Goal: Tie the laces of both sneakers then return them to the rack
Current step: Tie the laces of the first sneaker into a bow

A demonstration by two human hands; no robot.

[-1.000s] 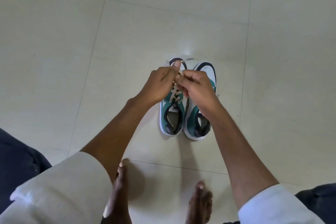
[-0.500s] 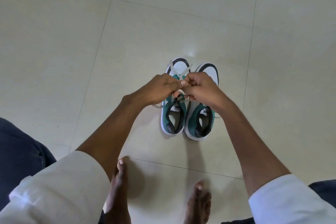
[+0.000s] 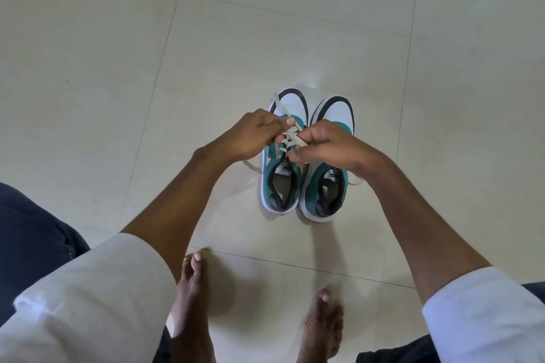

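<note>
A: Head view, go. Where's the pair?

B: Two sneakers on the floor (image 3: 88, 53), side by side, touching along their inner edges. Left sneaker (image 3: 282, 183), right sneaker (image 3: 330, 186). Just ahead of the person's bare feet.

A: Pointing?

B: Toes away from the person, heels toward them. Long axes run near to far, roughly parallel. Both upright on their soles. White toes with a dark band, teal sides, dark heel collars, white soles.

A: Hands?

B: Both over the left sneaker's tongue. Left hand (image 3: 253, 135) has its fingers closed, pinching the laces (image 3: 290, 138). Right hand (image 3: 327, 143) likewise, fingers curled and pinched on the same laces. The two hands are nearly touching, lace strands crossing between them.

A: Knot done?

B: Can't tell, the fingers cover it. One lace end sticks up past the left hand over the toe. Another strand lies on the floor left of the left sneaker.

A: Right sneaker's laces?

B: Mostly hidden under the right hand. A bit of lace shows on the floor by its right side.

A: Surface, room?

B: Pale cream tiles, large, glossy, thin dark grout lines. Soft shadows under the arms and shoes.

A: Person?

B: White sleeves pushed up past the forearms, dark trousers at the lower corners.

A: Containers?

B: Only the shoe openings: dark lining, and a white tongue label in each.
</note>
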